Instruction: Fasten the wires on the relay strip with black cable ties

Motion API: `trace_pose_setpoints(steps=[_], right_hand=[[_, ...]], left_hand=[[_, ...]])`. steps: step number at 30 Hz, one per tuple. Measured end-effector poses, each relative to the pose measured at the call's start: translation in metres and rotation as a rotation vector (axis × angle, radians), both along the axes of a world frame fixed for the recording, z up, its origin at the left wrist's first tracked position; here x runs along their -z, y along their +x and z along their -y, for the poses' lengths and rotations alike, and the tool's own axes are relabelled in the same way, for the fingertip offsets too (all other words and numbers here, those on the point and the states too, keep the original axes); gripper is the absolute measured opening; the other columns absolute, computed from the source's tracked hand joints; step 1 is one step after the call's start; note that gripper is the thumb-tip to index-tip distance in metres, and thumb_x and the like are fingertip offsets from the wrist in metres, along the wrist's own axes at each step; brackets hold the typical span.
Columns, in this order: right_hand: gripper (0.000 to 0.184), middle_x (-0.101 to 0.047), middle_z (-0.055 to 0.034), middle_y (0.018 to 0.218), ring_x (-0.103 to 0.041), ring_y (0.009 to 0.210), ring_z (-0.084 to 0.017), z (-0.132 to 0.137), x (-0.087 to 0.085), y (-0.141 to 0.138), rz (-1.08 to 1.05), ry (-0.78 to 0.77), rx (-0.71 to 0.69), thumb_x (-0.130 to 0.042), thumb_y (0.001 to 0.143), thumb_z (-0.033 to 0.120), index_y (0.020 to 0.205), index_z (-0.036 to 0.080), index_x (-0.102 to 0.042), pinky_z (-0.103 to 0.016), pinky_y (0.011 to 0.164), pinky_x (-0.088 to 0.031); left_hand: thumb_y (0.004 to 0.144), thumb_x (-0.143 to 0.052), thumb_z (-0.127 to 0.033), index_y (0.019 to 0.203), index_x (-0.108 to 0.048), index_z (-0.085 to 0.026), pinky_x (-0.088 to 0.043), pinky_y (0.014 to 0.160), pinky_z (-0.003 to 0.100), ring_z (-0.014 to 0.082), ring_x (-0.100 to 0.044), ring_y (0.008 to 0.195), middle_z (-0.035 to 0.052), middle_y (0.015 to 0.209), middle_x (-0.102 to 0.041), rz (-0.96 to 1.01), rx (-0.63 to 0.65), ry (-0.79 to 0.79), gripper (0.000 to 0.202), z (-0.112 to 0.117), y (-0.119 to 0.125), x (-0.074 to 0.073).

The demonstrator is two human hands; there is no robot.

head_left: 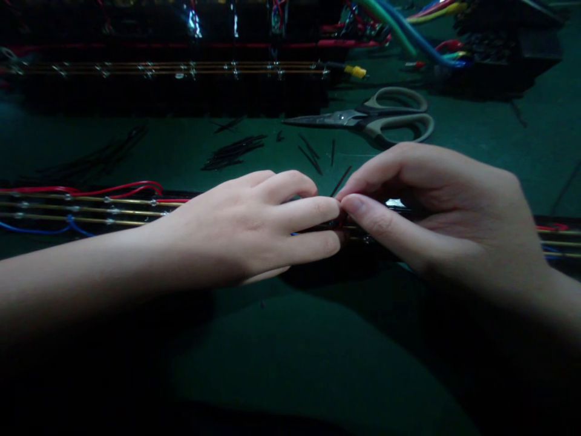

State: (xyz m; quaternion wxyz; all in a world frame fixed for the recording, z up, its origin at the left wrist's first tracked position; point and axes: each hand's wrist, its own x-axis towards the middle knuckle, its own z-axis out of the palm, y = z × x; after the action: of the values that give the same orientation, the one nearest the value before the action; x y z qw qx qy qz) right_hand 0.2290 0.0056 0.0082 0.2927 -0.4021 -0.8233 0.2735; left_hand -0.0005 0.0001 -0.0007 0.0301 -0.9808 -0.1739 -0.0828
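Observation:
A long black strip (pixel 91 209) with brass rails and red and blue wires runs across the green mat from left to right. My left hand (pixel 254 227) lies on it, fingers closed together and pressing on the strip near the middle. My right hand (pixel 436 209) meets it from the right, thumb and forefinger pinched at the same spot, on something too small to make out. Fingertips of both hands touch. The strip's middle part is hidden under the hands.
Grey-handled scissors (pixel 376 118) lie behind the hands. Short black tube pieces (pixel 236 151) are scattered on the mat. A second strip with brass rails (pixel 172 69) sits at the back, and coloured cables (pixel 408 27) at the back right.

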Motion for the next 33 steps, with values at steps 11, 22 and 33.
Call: trace_pose_setpoints(steps=[11,22,33], right_hand=[[0.007,-0.065,0.0045,0.077,-0.06,0.066,-0.012,0.0015,-0.0009,-0.0004,0.0,-0.02,0.021,-0.063,0.088,0.023,0.085,0.029,-0.063,-0.028,0.062,-0.052],[0.006,-0.063,0.005,0.077,-0.06,0.066,-0.011,0.0011,-0.0014,-0.0021,-0.018,0.006,-0.031,-0.064,0.089,0.021,0.085,0.025,-0.062,-0.026,0.06,-0.048],[0.006,-0.063,0.0039,0.078,-0.059,0.068,-0.011,0.0037,-0.0029,-0.0031,0.007,-0.008,0.023,-0.065,0.089,0.021,0.085,0.024,-0.062,-0.026,0.061,-0.045]], left_hand=[[0.1,-0.041,-0.023,0.126,-0.052,-0.024,-0.052,0.083,0.034,0.0229,-0.056,0.114,0.0053,0.12,-0.058,0.009,-0.027,0.03,0.028,0.0012,0.0,0.0007],[0.1,-0.04,-0.023,0.125,-0.05,-0.02,-0.051,0.08,0.037,0.0262,-0.055,0.112,0.0069,0.121,-0.056,0.023,0.002,0.027,0.027,0.0005,-0.0001,0.0016],[0.099,-0.04,-0.023,0.122,-0.051,-0.021,-0.05,0.079,0.037,0.0268,-0.056,0.111,0.0058,0.121,-0.058,0.019,0.002,0.018,0.026,-0.0012,-0.0001,0.0017]])
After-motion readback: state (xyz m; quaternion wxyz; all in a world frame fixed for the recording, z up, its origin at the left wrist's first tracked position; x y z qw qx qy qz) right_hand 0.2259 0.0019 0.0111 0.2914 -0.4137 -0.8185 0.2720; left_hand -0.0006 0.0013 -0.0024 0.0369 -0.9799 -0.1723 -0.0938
